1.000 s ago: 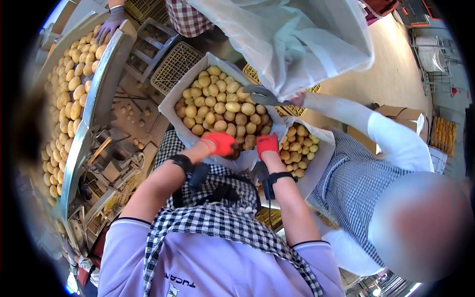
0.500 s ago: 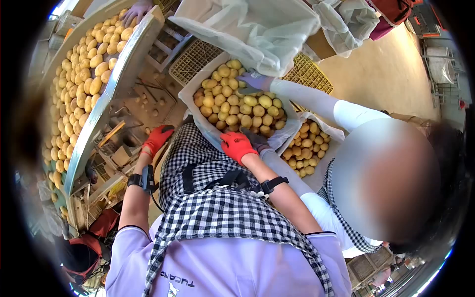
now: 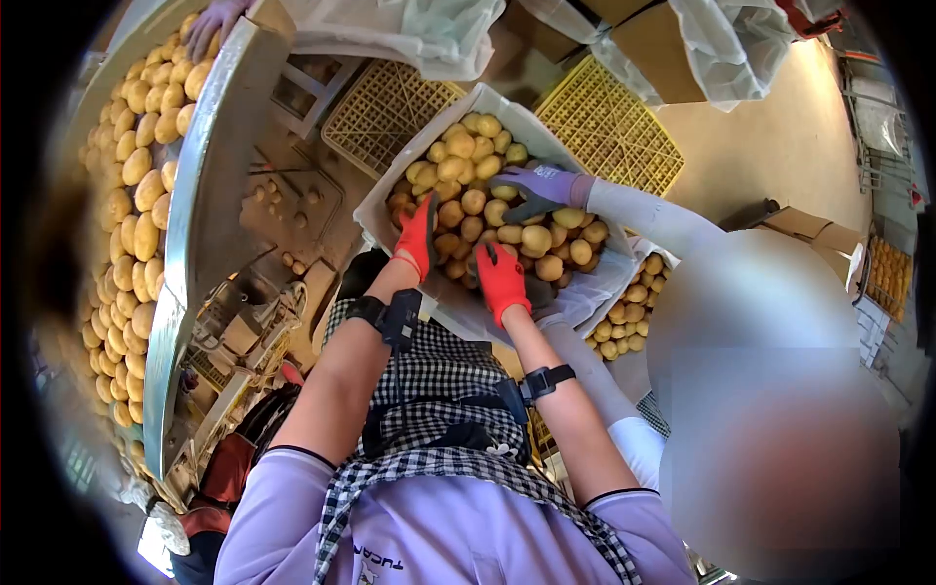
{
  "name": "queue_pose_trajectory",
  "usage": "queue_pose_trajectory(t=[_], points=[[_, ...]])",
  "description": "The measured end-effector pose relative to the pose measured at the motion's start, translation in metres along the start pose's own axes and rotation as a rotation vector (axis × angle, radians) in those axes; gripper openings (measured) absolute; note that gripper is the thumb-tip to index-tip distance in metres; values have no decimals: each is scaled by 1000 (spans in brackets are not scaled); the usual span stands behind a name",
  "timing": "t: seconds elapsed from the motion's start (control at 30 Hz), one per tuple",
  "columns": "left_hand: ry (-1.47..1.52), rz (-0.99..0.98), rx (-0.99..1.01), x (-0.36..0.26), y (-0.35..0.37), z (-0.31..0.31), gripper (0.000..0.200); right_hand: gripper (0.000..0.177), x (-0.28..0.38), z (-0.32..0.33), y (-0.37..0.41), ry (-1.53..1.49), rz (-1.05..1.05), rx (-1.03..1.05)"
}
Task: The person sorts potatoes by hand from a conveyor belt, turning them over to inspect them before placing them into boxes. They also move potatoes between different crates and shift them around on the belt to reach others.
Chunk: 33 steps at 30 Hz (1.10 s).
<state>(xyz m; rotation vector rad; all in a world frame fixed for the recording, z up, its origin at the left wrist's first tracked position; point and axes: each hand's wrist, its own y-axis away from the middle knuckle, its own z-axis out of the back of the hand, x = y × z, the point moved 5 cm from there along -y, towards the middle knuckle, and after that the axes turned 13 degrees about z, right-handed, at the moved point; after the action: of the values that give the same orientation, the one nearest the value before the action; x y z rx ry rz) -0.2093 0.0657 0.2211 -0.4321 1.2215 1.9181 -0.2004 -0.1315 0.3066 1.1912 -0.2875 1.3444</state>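
A cardboard box (image 3: 375, 210) lined with white plastic is full of yellow round fruit (image 3: 468, 205). My left hand (image 3: 419, 234), in a red glove, lies flat with fingers stretched over the fruit at the box's near left side. My right hand (image 3: 502, 278), also red-gloved, rests on the fruit at the near rim. Neither hand visibly holds anything. A co-worker's purple-gloved hand (image 3: 534, 187) reaches into the same box from the right, touching the fruit at its middle.
A second lined box of fruit (image 3: 629, 302) sits lower right. On the left runs a metal-edged conveyor (image 3: 195, 195) loaded with fruit (image 3: 132, 205); another person's hand (image 3: 210, 19) is at its far end. Yellow plastic crates (image 3: 609, 127) and cardboard boxes (image 3: 663, 44) stand behind.
My left hand came back from the machine side to the fruit box. My right hand stayed at the near rim. The co-worker's hand remained in the box.
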Motion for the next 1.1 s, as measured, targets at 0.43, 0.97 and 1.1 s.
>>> queue_pose_trajectory(t=[0.43, 0.97, 1.1], points=[[1355, 928, 276, 20, -11, 14, 92, 59, 55, 14, -139, 233, 84, -60], [185, -28, 275, -64, -35, 38, 106, 81, -13, -23, -154, -697, -171, 265], [449, 129, 285, -56, -28, 27, 85, 82, -12, -23, -146, -674, -113, 322]])
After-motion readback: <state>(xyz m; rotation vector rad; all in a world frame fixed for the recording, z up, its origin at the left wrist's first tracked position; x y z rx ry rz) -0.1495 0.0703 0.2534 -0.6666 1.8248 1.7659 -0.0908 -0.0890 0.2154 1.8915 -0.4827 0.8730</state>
